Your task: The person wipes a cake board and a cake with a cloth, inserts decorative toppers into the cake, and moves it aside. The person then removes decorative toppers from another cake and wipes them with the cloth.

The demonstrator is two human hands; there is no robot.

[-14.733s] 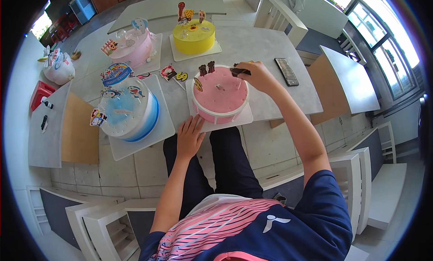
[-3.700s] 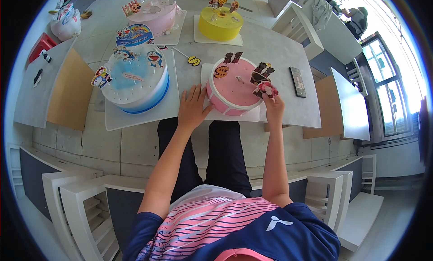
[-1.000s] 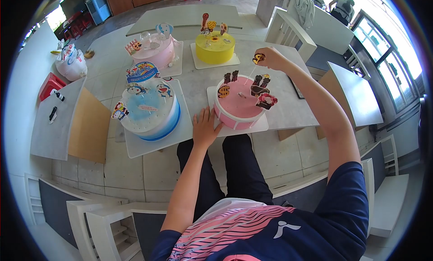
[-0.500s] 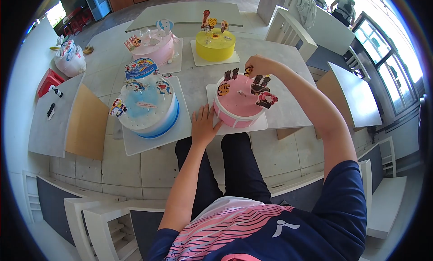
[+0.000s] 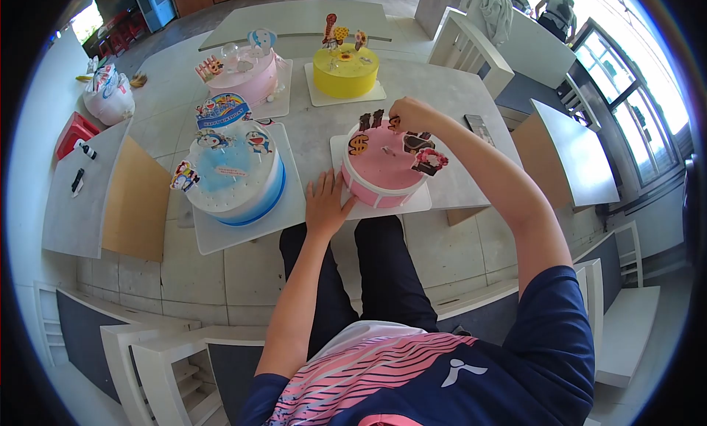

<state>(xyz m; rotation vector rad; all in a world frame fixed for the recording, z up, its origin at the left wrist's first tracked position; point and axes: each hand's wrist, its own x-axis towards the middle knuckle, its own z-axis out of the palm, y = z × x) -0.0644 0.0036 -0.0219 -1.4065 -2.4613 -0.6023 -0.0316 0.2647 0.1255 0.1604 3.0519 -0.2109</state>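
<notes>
Both hands are at the pink cake, which sits on the near part of the worktop: the left hand lies spread and holding nothing beside its near-left side, while the right hand pinches a small dark-and-yellow topper above its far rim. Whether the left thumb touches the cake is unclear. Being round, the cake has no long axis; the topper's own is hidden by the fingers. Left of the cake stands a larger blue-and-white cake; farther off are a pale pink one at left and a yellow one.

Between dark decorations on the left and a chocolate-coloured cluster on the right, the held topper is at the far side. An arched sign reads "HAPPY BIRTHDAY". Smaller still, a yellow piece at the cake's left shows "$". Lettering on the blue-and-white cake's little plaque is too small to read.
</notes>
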